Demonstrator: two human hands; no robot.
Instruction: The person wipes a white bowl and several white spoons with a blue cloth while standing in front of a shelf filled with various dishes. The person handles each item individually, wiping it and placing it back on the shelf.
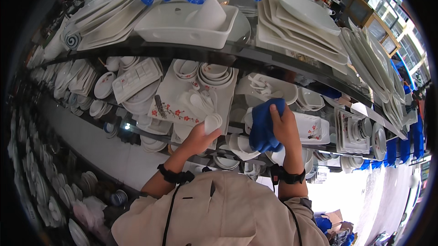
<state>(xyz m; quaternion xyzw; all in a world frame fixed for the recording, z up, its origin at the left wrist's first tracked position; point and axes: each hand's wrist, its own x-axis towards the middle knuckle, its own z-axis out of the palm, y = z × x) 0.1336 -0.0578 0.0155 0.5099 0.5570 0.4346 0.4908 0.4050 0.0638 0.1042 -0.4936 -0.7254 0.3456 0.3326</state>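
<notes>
My left hand (198, 140) grips a few nested white ceramic spoons (213, 124), their bowls facing up. Just above it, more white spoons (202, 100) lie in a heap on a square white plate (171, 105) painted with red blossoms. To the right, my right hand (285, 124) holds a bunched blue cloth (267, 128), which hangs down over part of the dishes behind it. The cloth and the spoons are apart. Nested white bowls (217, 75) with red blossoms stand at the back of the square plate.
A dark-edged upper shelf (205, 52) juts out above my hands, bearing a rectangular white dish (184, 37) and stacked square plates (301, 30). On the lower shelf are a compartment plate (137, 80) at left and a blossom-painted rectangular dish (309, 128) at right. Crockery fills another rack at far left.
</notes>
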